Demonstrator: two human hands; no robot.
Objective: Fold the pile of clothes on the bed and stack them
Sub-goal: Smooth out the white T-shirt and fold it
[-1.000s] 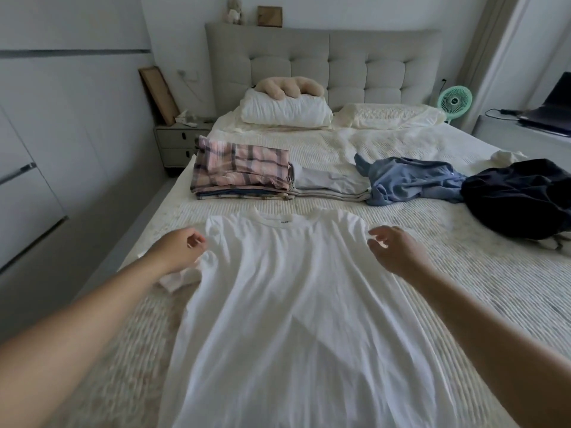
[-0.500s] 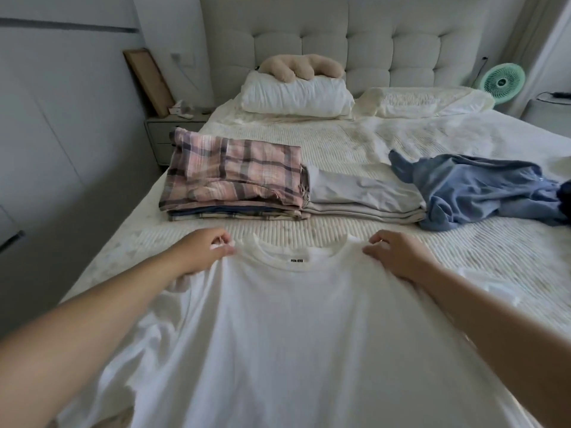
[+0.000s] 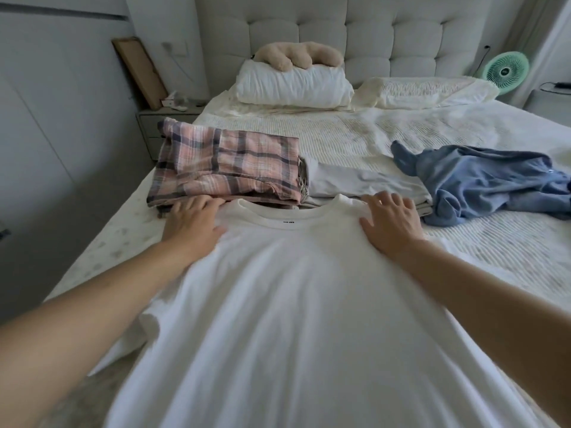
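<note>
Both the left hand [image 3: 193, 225] and right hand [image 3: 390, 225] have let go their pinches and now press flat, fingers released, on the white shirt's [image 3: 296, 319] shoulders, so folding can begin.

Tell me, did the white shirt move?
Yes. The white shirt slid up the bed; its collar now touches the folded plaid clothes.
</note>
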